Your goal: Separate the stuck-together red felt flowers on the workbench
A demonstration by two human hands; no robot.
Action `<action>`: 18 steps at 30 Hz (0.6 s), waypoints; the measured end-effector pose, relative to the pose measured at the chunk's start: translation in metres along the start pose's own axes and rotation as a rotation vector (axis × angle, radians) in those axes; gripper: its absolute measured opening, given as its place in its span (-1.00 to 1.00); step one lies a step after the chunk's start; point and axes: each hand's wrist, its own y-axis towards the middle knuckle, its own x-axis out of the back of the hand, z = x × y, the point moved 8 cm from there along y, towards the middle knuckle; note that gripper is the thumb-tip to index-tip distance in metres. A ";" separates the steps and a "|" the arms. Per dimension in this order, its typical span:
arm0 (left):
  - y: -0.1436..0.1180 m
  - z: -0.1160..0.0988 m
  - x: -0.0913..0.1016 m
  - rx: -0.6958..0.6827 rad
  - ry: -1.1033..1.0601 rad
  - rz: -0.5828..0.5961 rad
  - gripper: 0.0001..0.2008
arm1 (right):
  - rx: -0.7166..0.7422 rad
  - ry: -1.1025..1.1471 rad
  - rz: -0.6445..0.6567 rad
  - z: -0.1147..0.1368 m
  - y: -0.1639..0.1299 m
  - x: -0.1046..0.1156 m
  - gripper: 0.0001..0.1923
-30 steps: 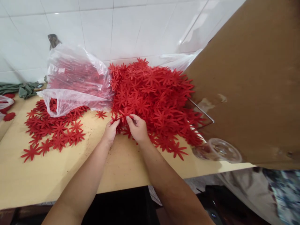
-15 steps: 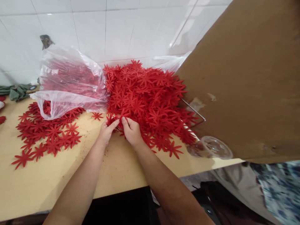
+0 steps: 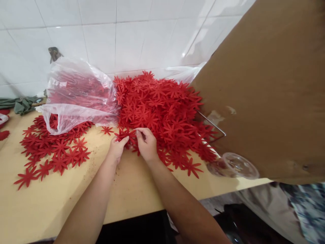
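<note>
A big, flat brown board (image 3: pixel 266 84) stands by the smooth yellow table (image 3: pixel 50 206), where a bumpy heap of red flower shapes (image 3: pixel 162 105) sits beside a crinkly, see-through bag (image 3: pixel 81 89) with lots more red in it. Near the board is a clear, round tub (image 3: pixel 240 166), but I can't tell what it holds. Your left hand (image 3: pixel 117 147) and right hand (image 3: pixel 147 144) pinch a red flower (image 3: pixel 130 135) with long, thin petals, right in front of the heap.

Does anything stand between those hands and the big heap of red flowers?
Nothing visible: the left hand and right hand hold red flower cutouts by the heap's near edge; the plastic bag lies left of it.
</note>
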 end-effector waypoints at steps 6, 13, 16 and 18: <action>0.002 -0.003 0.002 -0.048 0.075 -0.042 -0.73 | -0.173 0.299 0.162 -0.007 -0.004 -0.019 -0.70; 0.004 0.002 0.002 0.002 0.092 -0.001 -0.57 | -0.243 0.317 0.181 -0.013 -0.005 -0.025 -0.77; 0.002 0.003 -0.003 0.006 0.064 0.027 -0.57 | -0.228 0.227 0.102 -0.011 -0.003 -0.017 -0.72; 0.000 0.002 -0.004 -0.006 0.022 -0.008 -0.61 | -0.164 0.139 0.052 -0.007 -0.002 -0.011 -0.65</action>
